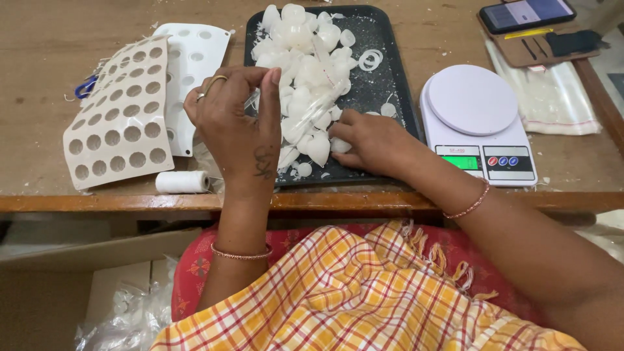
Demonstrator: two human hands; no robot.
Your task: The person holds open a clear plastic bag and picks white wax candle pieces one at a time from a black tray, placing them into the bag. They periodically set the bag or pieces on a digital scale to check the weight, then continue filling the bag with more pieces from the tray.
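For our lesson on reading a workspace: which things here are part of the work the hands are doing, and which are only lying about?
In use:
- left hand, pinching a clear plastic bag
- right hand, on the white moulded pieces
- black tray holding them

Lying about:
- perforated sheets
- white thread spool
- kitchen scale
- phone on a brown case
- blue-handled scissors

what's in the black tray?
The black tray holds a pile of white translucent pieces and two loose rings. The left hand and right hand cover its near part.

white scale [478,123], thread spool [182,182], phone [525,14]
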